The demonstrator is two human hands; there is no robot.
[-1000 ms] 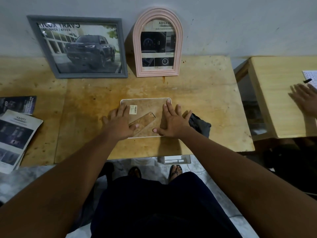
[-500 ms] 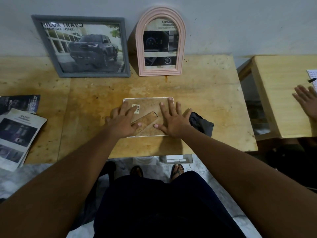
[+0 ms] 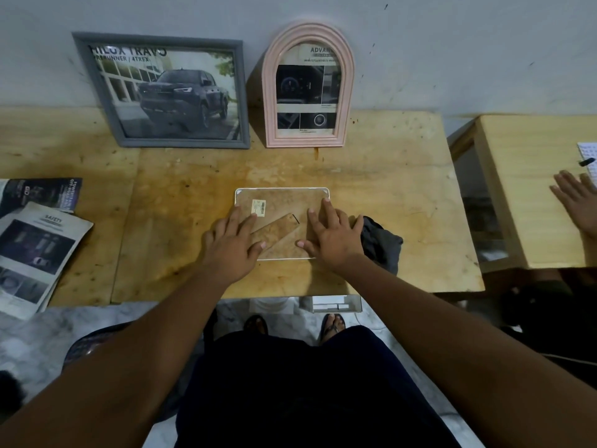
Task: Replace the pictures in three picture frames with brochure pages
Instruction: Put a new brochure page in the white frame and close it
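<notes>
Two of the three frames looked done already: the grey frame [image 3: 161, 92] with the truck page and the pink arched frame [image 3: 308, 88] were leaned upright against the wall [image 3: 452, 53], each showing brochure print behind the glass. They were probably parked back there to keep the working spot free.

The third frame [image 3: 281, 202] was laid face down in the middle of the wooden table [image 3: 403, 195], brown backing board up, white rim showing round it. Its fold-out stand [image 3: 274, 232] was lying flat across the back, and a small barcode sticker [image 3: 258, 207] was stuck near the top left. Face down makes sense, since the back has to be reached to swap the picture.

The left hand [image 3: 231, 244] and right hand [image 3: 332, 239] were spread flat on the backing with straight fingers, nothing gripped. Best guess is that the board was being pressed home or held steady. Whether a page was already inside couldn't be told.

A dark cloth [image 3: 381, 245] was bunched just beside the right hand, touching the frame's edge. Loose brochure pages [image 3: 35, 250] were stacked at the table's left end, partly hanging off the near edge, handy for the next swap. The tabletop was stained and scuffed, the wall plain grey, the floor pale and marbled. On a separate side table [image 3: 523, 195], another person's hand [image 3: 578, 202] was resting.
</notes>
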